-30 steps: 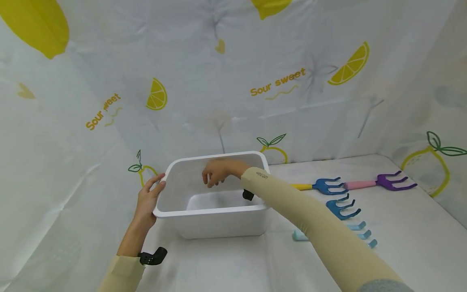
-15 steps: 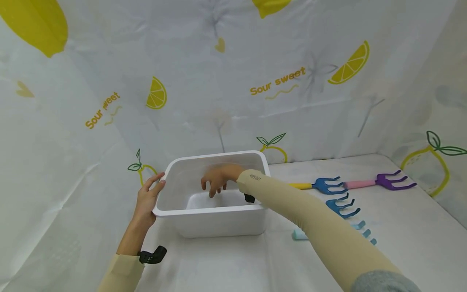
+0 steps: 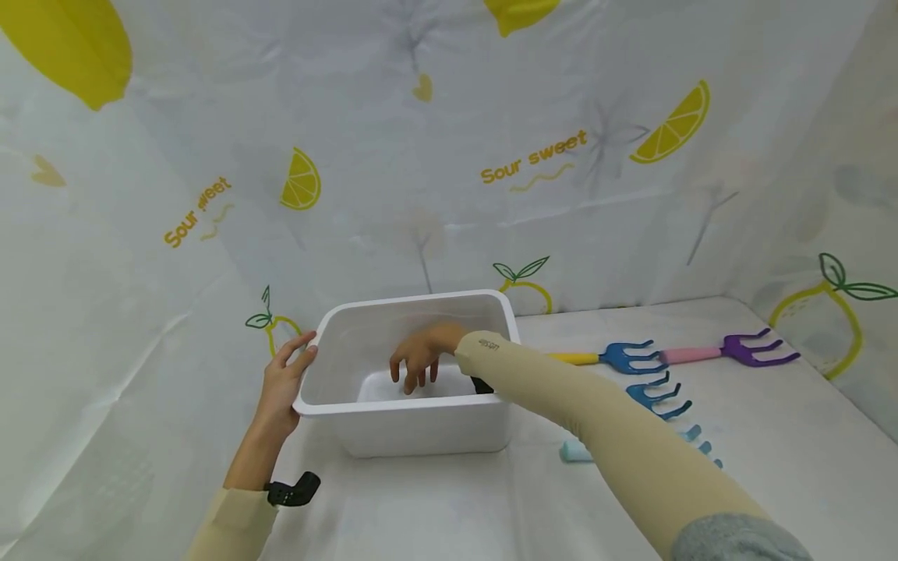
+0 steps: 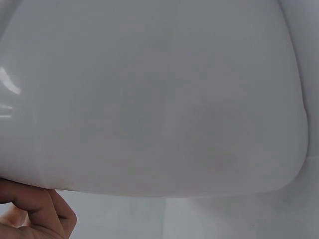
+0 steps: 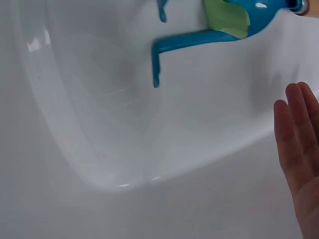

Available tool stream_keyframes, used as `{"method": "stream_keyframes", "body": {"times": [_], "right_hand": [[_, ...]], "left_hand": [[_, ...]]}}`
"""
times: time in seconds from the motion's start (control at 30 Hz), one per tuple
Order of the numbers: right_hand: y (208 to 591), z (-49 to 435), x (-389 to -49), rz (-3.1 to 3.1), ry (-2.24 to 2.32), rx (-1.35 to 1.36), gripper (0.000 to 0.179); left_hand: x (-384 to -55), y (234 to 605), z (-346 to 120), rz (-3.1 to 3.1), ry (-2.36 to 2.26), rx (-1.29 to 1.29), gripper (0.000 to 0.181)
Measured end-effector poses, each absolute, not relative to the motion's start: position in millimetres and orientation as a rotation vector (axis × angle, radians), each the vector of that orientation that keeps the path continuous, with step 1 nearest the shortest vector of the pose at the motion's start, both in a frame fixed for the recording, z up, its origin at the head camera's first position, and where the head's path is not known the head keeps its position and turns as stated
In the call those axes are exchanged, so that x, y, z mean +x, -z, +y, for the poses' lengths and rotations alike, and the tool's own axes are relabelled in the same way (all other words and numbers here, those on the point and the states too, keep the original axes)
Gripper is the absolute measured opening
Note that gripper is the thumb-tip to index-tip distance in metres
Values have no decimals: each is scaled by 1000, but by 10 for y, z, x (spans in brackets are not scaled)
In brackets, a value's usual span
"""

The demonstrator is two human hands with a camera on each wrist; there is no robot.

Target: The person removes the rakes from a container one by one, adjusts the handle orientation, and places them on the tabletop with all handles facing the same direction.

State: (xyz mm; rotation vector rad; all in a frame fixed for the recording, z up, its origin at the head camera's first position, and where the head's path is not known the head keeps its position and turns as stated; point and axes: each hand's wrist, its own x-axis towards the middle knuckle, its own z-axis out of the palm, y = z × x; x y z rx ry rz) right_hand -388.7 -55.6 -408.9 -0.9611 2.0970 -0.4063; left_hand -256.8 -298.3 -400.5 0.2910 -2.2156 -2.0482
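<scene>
A white plastic bin (image 3: 428,431) stands on the table with its opening tipped toward me. My left hand (image 3: 282,389) holds the bin's left rim; in the left wrist view its bent fingers (image 4: 52,211) are at the edge of the white wall. Down inside the bin hangs my right hand (image 3: 424,356), fingers spread and pointing at the floor, with nothing held. The right wrist view shows a blue hand rake (image 5: 197,40) lying in the bin, a green patch (image 5: 227,19) on its head. Its handle runs out of view, and the bin's front wall hides it from the head view.
Right of the bin lie several more garden hand rakes: a blue one with a yellow handle (image 3: 624,358), a purple one with a pink handle (image 3: 694,355), another blue one (image 3: 655,399) and a light blue one (image 3: 575,452). My right sleeve covers parts of them. A lemon-print sheet (image 3: 393,234) hangs behind.
My right hand has sunk lower into the bin, its fingers reaching further down. The left hand has stayed at the rim, and the bin has not moved.
</scene>
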Motion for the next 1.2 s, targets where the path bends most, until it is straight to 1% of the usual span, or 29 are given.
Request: {"method": "stream_keyframes", "body": {"times": [0.2, 0.43, 0.7, 0.8, 1.0, 1.2], "right_hand": [[4167, -585, -3877, 1993, 403, -849, 43], [4211, -619, -3840, 1922, 367, -801, 28], [4247, -648, -3819, 1880, 351, -777, 24], [4249, -658, -3773, 1866, 328, -773, 24], [4199, -666, -3654, 1880, 288, -760, 32], [4215, -684, -3671, 1842, 334, -748, 35]], "left_hand": [[-2556, 3997, -2980, -2207, 2060, 295, 53], [-2544, 4005, -2990, -2218, 2045, 286, 52], [-2540, 4033, -2991, -2230, 2033, 265, 56], [-2533, 4035, -2994, -2238, 2020, 263, 57], [-2540, 4038, -2994, -2250, 2007, 285, 56], [-2557, 4016, -2997, -2247, 2027, 284, 54]]}}
